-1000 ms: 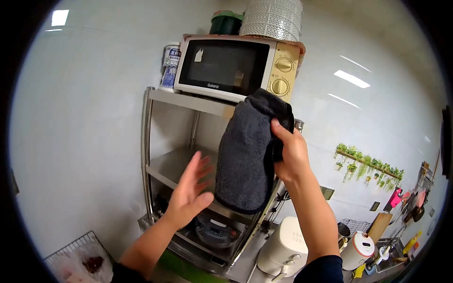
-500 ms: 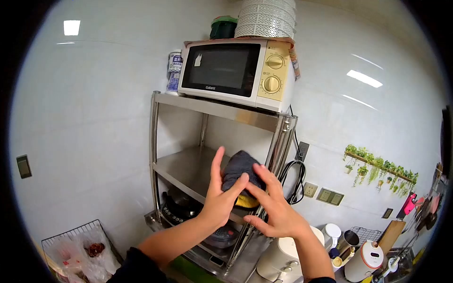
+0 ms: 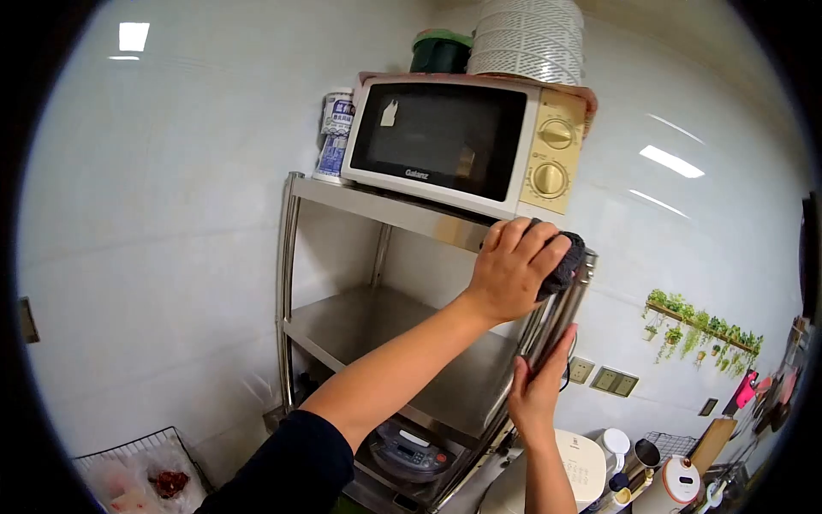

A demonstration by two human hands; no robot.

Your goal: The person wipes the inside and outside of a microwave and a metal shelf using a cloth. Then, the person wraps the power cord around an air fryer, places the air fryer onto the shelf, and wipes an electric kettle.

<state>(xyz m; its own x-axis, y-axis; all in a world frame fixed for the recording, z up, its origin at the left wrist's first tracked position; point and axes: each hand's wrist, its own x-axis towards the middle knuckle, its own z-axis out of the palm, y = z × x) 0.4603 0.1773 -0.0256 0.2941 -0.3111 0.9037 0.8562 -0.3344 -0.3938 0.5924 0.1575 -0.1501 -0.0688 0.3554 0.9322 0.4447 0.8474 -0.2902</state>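
Observation:
My left hand (image 3: 512,270) grips a bunched dark grey cloth (image 3: 565,264), pressed to the front right corner of the metal rack's top shelf (image 3: 385,210), just below the microwave (image 3: 441,141). Lower down, my right hand (image 3: 541,390) is beside the rack's right post (image 3: 552,330), fingers pointing up and thumb apart, with nothing seen in it. Whether its palm touches the post is unclear. Part of the cloth is hidden behind my left fingers.
White perforated baskets (image 3: 527,43) and a green-lidded pot (image 3: 439,53) stand on the microwave. Cans (image 3: 336,137) are at its left. A cooker (image 3: 411,452) sits on the low shelf, a cream appliance (image 3: 578,467) at the right. A wire basket (image 3: 128,445) is lower left.
The cloth, folded small between both hands in front of the rack, has gone up and right to the shelf corner in my left hand. My right hand has let go of it and moved right.

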